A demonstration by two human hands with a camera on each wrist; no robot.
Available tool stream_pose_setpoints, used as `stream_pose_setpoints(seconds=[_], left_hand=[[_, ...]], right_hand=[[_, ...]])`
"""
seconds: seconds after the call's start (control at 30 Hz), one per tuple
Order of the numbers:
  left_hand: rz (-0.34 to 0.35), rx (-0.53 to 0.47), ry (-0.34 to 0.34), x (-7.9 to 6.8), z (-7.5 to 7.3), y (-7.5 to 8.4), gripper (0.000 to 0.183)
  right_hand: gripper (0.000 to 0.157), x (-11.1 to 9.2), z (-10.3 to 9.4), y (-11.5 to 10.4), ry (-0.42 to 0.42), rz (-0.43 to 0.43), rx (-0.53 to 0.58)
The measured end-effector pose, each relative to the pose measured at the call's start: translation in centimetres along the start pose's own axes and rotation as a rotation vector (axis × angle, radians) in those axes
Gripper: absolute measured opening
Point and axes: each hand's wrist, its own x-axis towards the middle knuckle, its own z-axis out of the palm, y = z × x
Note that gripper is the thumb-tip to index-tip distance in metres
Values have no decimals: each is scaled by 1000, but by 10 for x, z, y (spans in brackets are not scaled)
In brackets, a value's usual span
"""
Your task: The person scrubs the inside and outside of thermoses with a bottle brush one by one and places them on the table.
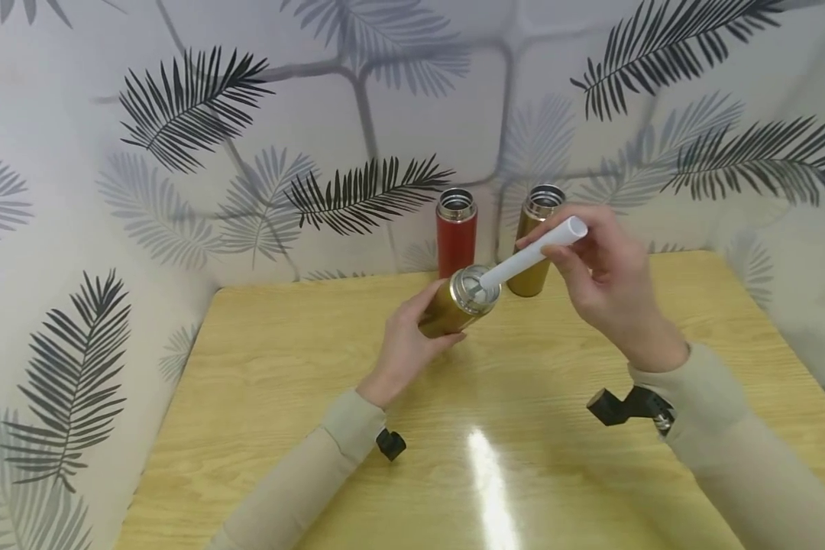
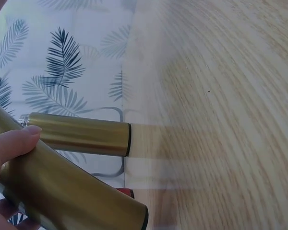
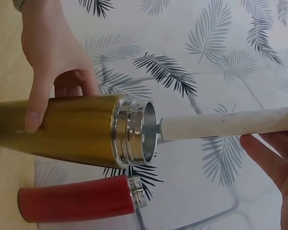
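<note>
My left hand [image 1: 412,344] grips a gold thermos bottle [image 3: 72,127], thumb on one side and fingers round the other. The bottle leans, its steel mouth open and turned toward my right hand [image 1: 608,283]. That hand pinches the thick white handle of a bottle brush [image 1: 532,253] between thumb and fingers. A thin grey stem runs from the handle [image 3: 225,123] into the bottle's mouth; most of the brush head is hidden inside. In the left wrist view the gold bottle [image 2: 67,187] slants across the lower left under my thumb.
A red thermos bottle [image 1: 457,241] stands uncapped behind the held one, near the wall. A second gold thermos bottle [image 1: 528,279], also uncapped, stands to its right, partly behind my right hand. The wooden table [image 1: 282,344] meets the leaf-patterned wall [image 1: 247,153] at the back.
</note>
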Motion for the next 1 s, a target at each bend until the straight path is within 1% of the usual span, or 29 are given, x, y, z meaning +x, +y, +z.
stream_pose_setpoints(seconds=[0.1, 0.2, 0.33, 0.47, 0.53, 0.6, 0.67, 0.73, 0.83, 0.9, 1.0], left_hand=[[4, 0, -8, -3, 1, -1, 81], [9, 5, -7, -5, 2, -2, 81], [17, 30, 0, -7, 4, -3, 82], [10, 73, -4, -8, 5, -2, 84], [14, 95, -2, -8, 5, 0, 84], [19, 104, -5, -7, 5, 1, 84], [21, 108, -10, -7, 5, 2, 83], [7, 112, -12, -5, 4, 2, 83], [2, 108, 4, -2, 3, 2, 84], [13, 101, 23, 1, 1, 2, 85], [36, 82, 39, 6, -2, 5, 85]], right_hand=[[47, -3, 3, -1, -44, 24, 21], [42, -6, 3, 0, -71, 98, 104], [37, -9, 0, 3, -64, 233, 232], [41, -9, -5, 5, -42, 335, 288], [41, -9, -7, 5, -32, 361, 281], [39, -8, -8, 6, -33, 369, 251], [38, -9, -7, 7, -43, 361, 216], [38, -11, -4, 8, -51, 337, 172], [35, -14, 2, 11, -66, 298, 90], [33, -16, 6, 12, -65, 285, 68], [37, -19, 11, 15, -78, 286, 19]])
